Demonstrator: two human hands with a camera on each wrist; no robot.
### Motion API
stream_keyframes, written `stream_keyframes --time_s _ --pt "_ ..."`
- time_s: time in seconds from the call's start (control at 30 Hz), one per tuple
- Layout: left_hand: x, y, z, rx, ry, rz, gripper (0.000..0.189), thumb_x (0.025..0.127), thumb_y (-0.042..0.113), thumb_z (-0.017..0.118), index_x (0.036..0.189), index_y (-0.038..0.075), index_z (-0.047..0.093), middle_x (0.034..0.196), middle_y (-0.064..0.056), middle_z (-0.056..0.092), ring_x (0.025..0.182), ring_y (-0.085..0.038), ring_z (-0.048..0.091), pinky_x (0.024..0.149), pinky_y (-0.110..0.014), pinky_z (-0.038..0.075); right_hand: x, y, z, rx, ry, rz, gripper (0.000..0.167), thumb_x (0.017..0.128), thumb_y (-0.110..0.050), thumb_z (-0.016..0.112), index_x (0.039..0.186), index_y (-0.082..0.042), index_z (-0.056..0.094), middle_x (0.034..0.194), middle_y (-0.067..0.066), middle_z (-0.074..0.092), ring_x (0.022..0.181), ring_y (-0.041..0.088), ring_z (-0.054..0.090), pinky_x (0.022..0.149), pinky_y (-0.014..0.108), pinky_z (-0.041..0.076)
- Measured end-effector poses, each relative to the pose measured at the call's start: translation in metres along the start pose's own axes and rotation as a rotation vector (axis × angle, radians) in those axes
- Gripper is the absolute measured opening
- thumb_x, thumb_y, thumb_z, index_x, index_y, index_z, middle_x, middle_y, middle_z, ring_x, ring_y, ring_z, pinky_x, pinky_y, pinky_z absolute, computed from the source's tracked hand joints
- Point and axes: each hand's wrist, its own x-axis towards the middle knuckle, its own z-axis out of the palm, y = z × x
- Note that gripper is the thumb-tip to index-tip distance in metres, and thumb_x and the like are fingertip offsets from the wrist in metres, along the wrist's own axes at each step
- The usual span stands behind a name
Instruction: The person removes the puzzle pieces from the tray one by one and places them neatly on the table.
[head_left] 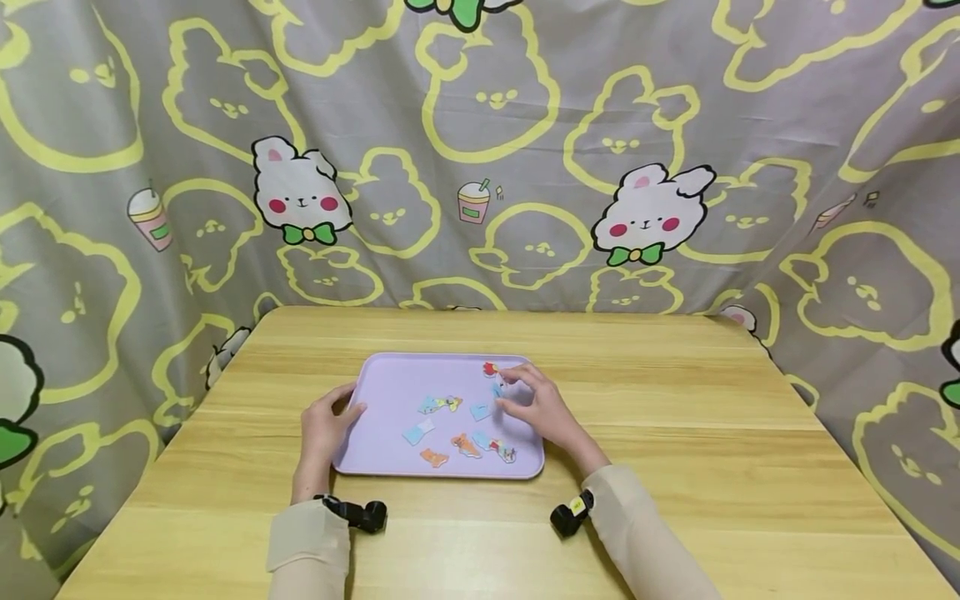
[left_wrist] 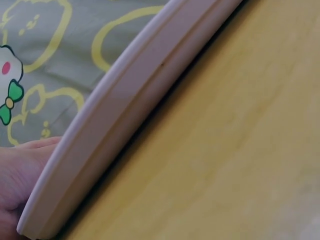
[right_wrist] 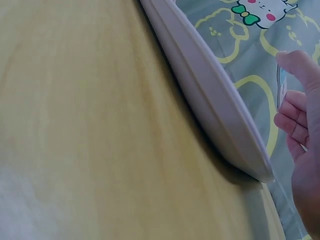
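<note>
A lilac tray [head_left: 393, 379] lies on the table, with small flat printed pieces spread over it. At the tray's left side my left hand [head_left: 326, 425] grips the rim, thumb over the edge; in the left wrist view its fingers are mostly behind the tray wall [left_wrist: 120, 95]. Above the tray's right part, my right hand [head_left: 543, 408] pinches a thin light-blue picture piece [right_wrist: 282, 87] between thumb and fingers. Just beyond its fingertips lies a red piece [head_left: 491, 369]. Below it is a light-blue piece [head_left: 480, 411]. Orange bear-like pieces [head_left: 433, 457] lie near the front rim.
Under the tray is a wooden table [head_left: 660, 400]. A grey curtain [head_left: 525, 125] with yellow outlines and white rabbits hangs behind and at both sides. Small black cameras [head_left: 366, 517] are strapped to both wrists. A blue-and-white piece [head_left: 417, 432] lies mid-tray.
</note>
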Motion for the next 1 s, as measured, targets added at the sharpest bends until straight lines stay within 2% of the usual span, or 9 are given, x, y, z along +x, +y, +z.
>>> stream_keyframes --time_s 0.2,0.47,0.7,1.0 --pt "0.001 -0.004 -0.001 0.009 -0.008 0.017 0.045 0.092 0.016 0.068 0.134 0.005 0.058 0.141 -0.022 0.055 0.136 -0.042 0.044 0.117 -0.052 0.034 0.0 0.001 -0.001 0.012 -0.007 -0.004 0.048 0.084 -0.021 0.077 0.127 -0.004 0.062 0.121 0.009 0.063 0.109 0.032 0.058 0.101 0.053 0.048" --pt "0.003 -0.002 -0.003 0.004 -0.025 -0.003 0.046 0.092 0.018 0.069 0.135 0.005 0.058 0.142 -0.021 0.053 0.139 -0.041 0.042 0.118 -0.052 0.031 -0.002 0.005 -0.007 -0.015 -0.007 0.01 0.048 0.083 -0.021 0.078 0.127 -0.007 0.063 0.123 0.007 0.063 0.114 0.025 0.058 0.105 0.05 0.048" --pt "0.003 -0.004 -0.004 -0.002 -0.047 -0.016 0.047 0.093 0.02 0.068 0.136 0.006 0.057 0.144 -0.021 0.052 0.14 -0.041 0.04 0.118 -0.054 0.03 -0.007 0.013 -0.017 -0.04 -0.024 0.027 0.051 0.084 -0.023 0.078 0.13 -0.007 0.062 0.127 0.008 0.061 0.124 0.03 0.055 0.113 0.053 0.041" --pt "0.004 -0.003 -0.004 -0.012 -0.055 -0.027 0.047 0.093 0.019 0.068 0.137 0.006 0.056 0.144 -0.02 0.052 0.141 -0.04 0.039 0.118 -0.054 0.03 -0.012 0.022 -0.028 -0.063 -0.026 0.03 0.052 0.082 -0.026 0.079 0.129 -0.01 0.063 0.128 0.009 0.061 0.123 0.031 0.056 0.115 0.056 0.036"
